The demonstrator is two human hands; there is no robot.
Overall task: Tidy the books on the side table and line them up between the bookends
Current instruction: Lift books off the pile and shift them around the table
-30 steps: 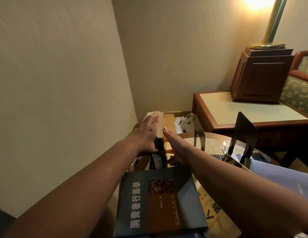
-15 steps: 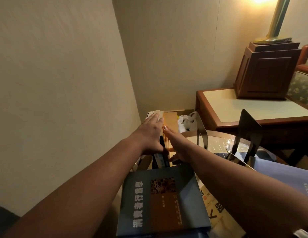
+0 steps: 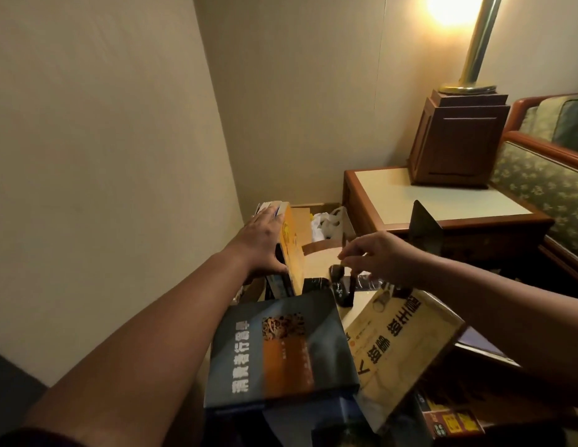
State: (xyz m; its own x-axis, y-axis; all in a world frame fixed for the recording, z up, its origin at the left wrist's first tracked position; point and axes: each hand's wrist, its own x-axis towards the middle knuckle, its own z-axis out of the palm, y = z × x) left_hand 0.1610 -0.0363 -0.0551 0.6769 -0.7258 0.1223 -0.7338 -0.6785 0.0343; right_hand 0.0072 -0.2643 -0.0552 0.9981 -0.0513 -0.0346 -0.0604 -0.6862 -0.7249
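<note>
Left hand (image 3: 263, 243) presses flat against upright books (image 3: 289, 250) at the worktop's far left; right hand (image 3: 378, 258), nearer, pinches the bookend (image 3: 344, 287) just right of them, ready to slide leftward.

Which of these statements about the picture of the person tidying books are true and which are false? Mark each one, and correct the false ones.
1. The left hand rests flat against upright books. True.
2. The right hand is lifting the dark blue book. False: it reaches toward a black bookend, and the blue book lies untouched nearer the camera.
3. The lamp is switched on. True.
4. Both bookends stand pressed against the upright books. False: the other bookend stands apart, behind the right hand.
5. A yellow book lies beside the dark blue book. True.
</note>
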